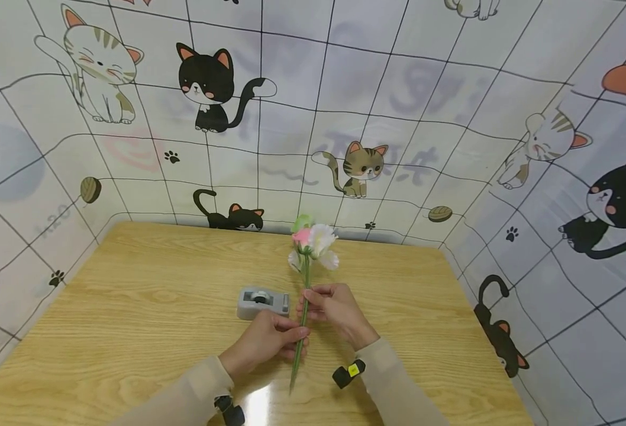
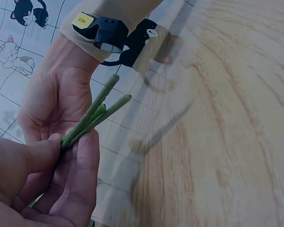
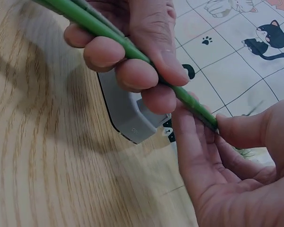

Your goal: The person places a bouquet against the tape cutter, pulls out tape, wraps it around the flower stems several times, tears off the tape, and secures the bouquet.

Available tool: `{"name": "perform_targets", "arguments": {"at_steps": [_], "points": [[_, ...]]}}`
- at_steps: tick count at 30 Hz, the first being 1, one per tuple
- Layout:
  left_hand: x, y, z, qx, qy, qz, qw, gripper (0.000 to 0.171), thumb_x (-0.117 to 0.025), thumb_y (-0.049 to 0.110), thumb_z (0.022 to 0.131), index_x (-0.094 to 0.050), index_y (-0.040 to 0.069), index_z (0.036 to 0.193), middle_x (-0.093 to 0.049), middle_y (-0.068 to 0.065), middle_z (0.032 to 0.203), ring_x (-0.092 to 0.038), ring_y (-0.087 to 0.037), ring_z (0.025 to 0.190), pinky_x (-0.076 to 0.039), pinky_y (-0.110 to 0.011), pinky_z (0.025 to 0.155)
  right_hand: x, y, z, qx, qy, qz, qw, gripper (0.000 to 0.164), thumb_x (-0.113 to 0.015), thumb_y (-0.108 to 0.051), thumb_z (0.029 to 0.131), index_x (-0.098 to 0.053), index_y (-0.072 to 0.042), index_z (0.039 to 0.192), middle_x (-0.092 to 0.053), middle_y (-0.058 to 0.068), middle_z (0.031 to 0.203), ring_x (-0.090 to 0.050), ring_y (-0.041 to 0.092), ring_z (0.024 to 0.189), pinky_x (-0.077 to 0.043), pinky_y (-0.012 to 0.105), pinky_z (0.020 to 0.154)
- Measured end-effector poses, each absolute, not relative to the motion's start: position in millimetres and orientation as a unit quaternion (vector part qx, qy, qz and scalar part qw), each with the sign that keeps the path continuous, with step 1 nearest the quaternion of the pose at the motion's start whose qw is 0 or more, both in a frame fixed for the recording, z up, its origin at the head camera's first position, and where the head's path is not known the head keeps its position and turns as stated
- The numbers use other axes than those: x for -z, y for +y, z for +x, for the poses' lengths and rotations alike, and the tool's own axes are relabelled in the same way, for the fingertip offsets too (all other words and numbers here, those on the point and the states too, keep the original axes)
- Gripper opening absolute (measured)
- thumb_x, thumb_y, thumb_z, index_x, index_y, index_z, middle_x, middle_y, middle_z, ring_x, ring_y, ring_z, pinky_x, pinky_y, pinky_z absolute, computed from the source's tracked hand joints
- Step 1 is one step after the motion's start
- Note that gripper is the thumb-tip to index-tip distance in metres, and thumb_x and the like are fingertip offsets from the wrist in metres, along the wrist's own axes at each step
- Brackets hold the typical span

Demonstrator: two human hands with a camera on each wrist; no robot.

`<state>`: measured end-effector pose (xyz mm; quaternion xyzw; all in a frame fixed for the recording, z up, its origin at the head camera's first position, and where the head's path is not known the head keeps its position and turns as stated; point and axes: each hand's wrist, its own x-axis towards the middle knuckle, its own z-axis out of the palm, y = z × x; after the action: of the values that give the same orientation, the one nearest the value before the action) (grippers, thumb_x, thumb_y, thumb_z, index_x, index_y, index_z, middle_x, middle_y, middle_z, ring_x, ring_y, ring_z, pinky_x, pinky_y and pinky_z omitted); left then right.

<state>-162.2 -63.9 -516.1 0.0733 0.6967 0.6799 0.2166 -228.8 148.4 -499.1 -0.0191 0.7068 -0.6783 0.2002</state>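
Observation:
Both hands hold a small bunch of artificial flowers (image 1: 322, 241) over the table, with white and pink blooms at the far end. Its green stems (image 2: 92, 113) lie bundled together, and three cut ends show in the left wrist view. My left hand (image 1: 267, 342) pinches the stems low down between thumb and fingers. Higher up, nearer the blooms, my right hand (image 1: 339, 310) pinches the same stems with its thumb (image 3: 244, 130) and fingers. A grey tape dispenser (image 1: 249, 307) sits on the table just beyond the left hand, left of the stems.
The wooden table (image 1: 174, 284) ends at a cat-print sheet (image 1: 291, 71) that hangs behind and along both sides. Dark wrist cameras sit on both cuffs; the right one (image 1: 348, 374) carries a yellow label.

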Motion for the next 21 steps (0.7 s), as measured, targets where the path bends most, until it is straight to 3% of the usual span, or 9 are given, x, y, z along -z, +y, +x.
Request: {"name": "perform_targets", "arguments": {"at_steps": [8,15,21], "points": [[510.7,-64.9,-158.6,-0.657,0.728,0.081,0.181,0.024,-0.082,0.017,0.112,-0.088,-0.006,0.116,-0.090,-0.019,0.099,-0.088,-0.018,0.085,-0.074,-0.033,0.076,492.7,148.9,-223.5,0.672,0.717,-0.040,0.184,0.041,-0.067,-0.020,0.121,-0.073,0.015,0.141,-0.086,0.025,0.123,-0.087,0.024,0.110,-0.073,0.039,0.100],[509.1,-61.9,-154.8,-0.619,0.769,0.105,0.123,0.020,-0.084,0.015,0.109,-0.090,-0.003,0.110,-0.089,-0.018,0.092,-0.086,-0.016,0.077,-0.073,-0.036,0.069,483.6,144.3,-216.6,0.650,0.744,-0.039,0.147,0.037,-0.078,-0.017,0.115,-0.077,0.017,0.131,-0.088,0.024,0.110,-0.087,0.015,0.088,-0.075,0.044,0.092],[505.5,-57.8,-151.0,-0.595,0.792,0.098,0.094,0.014,-0.088,0.015,0.106,-0.092,0.001,0.107,-0.089,-0.012,0.087,-0.084,-0.017,0.070,-0.072,-0.041,0.065,482.6,141.6,-216.3,0.649,0.747,-0.036,0.138,0.030,-0.079,-0.014,0.113,-0.082,0.013,0.127,-0.088,0.026,0.111,-0.088,0.015,0.089,-0.075,0.045,0.093]]}}
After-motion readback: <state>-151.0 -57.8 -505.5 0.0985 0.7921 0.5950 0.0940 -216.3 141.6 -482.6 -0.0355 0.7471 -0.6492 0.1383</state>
